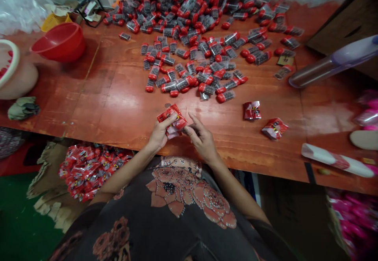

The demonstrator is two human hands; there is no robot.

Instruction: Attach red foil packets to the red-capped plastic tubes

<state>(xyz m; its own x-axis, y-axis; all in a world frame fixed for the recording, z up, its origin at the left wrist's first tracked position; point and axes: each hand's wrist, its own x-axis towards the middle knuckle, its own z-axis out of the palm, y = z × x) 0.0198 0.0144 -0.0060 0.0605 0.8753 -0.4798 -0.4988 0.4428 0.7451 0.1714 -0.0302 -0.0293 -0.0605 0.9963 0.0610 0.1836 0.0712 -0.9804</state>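
At lower centre, red packets [172,121], glossy and crinkled with pale patches, are pinched between the left hand's [160,135] thumb and fingers; the right hand [202,139], index finger extended, thumb at their edge, is partly open.

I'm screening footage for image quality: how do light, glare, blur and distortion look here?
Head view: a pale glare patch lies on the wooden table left of the hands; soft shadow under the red bowl; dim below the table; the pink packages at lower right look smeared; the table's front edge bows, suggesting wide-lens distortion.
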